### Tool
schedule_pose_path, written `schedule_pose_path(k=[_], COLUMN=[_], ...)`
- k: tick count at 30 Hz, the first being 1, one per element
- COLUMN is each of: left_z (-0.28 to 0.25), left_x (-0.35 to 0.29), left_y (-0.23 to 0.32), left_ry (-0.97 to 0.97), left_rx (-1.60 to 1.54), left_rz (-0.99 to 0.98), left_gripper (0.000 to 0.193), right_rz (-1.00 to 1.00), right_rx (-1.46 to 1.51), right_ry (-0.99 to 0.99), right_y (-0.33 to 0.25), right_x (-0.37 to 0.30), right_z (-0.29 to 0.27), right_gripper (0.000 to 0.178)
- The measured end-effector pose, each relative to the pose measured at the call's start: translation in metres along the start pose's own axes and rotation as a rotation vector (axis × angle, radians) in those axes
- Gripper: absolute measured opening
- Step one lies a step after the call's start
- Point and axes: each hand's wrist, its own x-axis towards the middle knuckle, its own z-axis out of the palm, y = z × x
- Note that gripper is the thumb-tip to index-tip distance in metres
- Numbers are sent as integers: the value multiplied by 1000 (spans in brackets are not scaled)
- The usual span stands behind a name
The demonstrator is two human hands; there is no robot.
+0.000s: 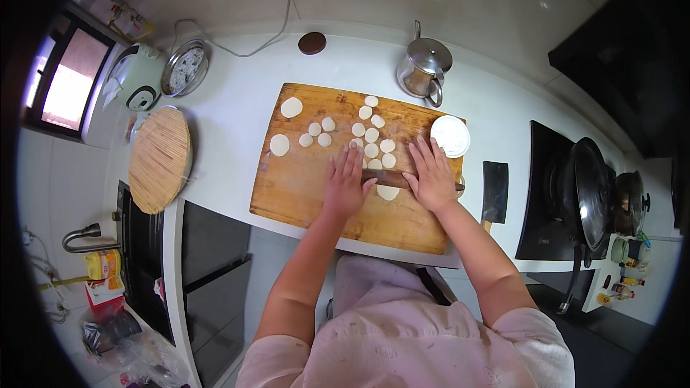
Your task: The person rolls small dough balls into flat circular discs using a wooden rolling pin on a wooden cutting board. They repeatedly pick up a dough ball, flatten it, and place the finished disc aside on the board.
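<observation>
A dark wooden rolling pin (387, 177) lies crosswise on the wooden board (295, 194), over a piece of dough (388, 193) whose near edge shows below it. My left hand (346, 179) rests on the pin's left end, fingers stretched forward. On its right end lies my right hand (431, 176), palm down with fingers spread. Both hands press from above and are not wrapped round the pin. Several small flattened dough discs (371, 135) lie beyond my hands, some partly hidden by my left fingers. Two larger rolled wrappers (291, 107) sit at the board's left.
A white bowl of flour (451, 136) stands at the board's right corner, with a cleaver (495, 190) beyond. A steel pot (425, 68) is at the back. On the left are a round woven lid (161, 160) and a metal bowl (185, 68). A wok (589, 190) sits right.
</observation>
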Motion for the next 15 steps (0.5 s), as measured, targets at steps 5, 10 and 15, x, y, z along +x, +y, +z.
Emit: schedule_pose_path(k=[5,10,15], left_z=[-7,-11,-4], left_x=[-36,-70,-17], left_y=[2,-5,-12], left_ry=[-74,-144,-15], left_rx=[-4,10,24], left_rz=[61,65,-28], left_gripper=[84,85,81], right_rz=[-56,-103,-23], right_rx=[86,89,69], right_ry=[-163,-223,-45], right_y=[-13,-24,-14], right_x=[-49,-58,10], right_z=[0,-9,5], right_gripper=[80,83,76])
